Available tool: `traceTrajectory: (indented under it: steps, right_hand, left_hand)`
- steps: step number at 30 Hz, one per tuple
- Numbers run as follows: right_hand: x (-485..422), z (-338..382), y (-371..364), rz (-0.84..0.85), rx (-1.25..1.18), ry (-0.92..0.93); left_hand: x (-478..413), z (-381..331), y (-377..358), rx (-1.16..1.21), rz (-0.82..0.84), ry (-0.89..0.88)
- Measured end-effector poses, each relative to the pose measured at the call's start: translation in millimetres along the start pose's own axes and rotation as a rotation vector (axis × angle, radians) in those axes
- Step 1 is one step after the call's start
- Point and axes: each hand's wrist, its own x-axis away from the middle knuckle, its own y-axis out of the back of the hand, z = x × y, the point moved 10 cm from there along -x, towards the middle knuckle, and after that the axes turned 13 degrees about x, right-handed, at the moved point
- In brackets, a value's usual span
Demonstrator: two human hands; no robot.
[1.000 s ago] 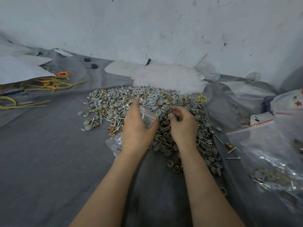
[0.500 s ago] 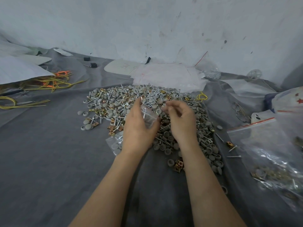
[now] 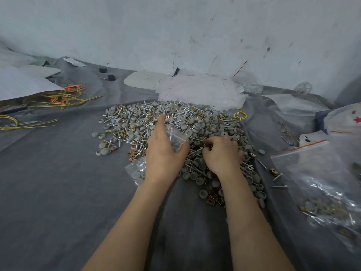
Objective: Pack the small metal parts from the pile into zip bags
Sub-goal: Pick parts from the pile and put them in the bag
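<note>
Hands at work over a pile of small metal parts [image 3: 175, 118], a heap of screws, grey round caps and brass-coloured square clips spread on a grey cloth [image 3: 58, 192] below a scuffed white wall. The left hand [image 3: 164, 153] grips a small clear zip bag [image 3: 174, 138] at the near edge of the pile, thumb and fingers curled around the plastic. More clear plastic holding grey caps [image 3: 136, 171] shows beside that wrist; whether it belongs to the same bag cannot be told. Just beside it, the right hand [image 3: 220, 155] rests knuckles-up on the pile with its fingers curled down among the parts; whether they pinch anything is hidden. A large zip bag with a red seal strip [image 3: 316, 173] lies at the right edge of the cloth, some parts inside it. A stack of clear bags [image 3: 199, 89] sits behind the pile against the wall, and yellow and orange wires [image 3: 58, 100] lie well apart at left.
</note>
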Motion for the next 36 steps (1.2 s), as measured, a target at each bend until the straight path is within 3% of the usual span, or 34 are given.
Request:
traceTrajectory:
  steps: [11, 20, 24, 27, 32, 36]
  right_hand:
    - [-2, 1, -8, 0.013, 0.052, -0.083]
    - [3, 12, -4, -0.121, 0.008, -0.050]
    - [0, 4, 5, -0.204, -0.167, -0.046]
    - [-1, -1, 18, -0.283, -0.508, -0.004]
    - [-1, 3, 16, -0.185, -0.963, 0.008]
    - [3, 27, 19, -0.082, -1.032, 0.178]
  left_hand:
    - [0, 1, -2, 0.025, 0.010, 0.022]
    - [0, 0, -2, 0.030, 0.009, 0.018]
    - [0, 1, -2, 0.033, 0.012, 0.024]
    - [0, 2, -4, 0.041, 0.025, 0.031]
    - [0, 2, -6, 0.013, 0.035, 0.013]
    - [1, 0, -7, -0.015, 0.040, -0.010]
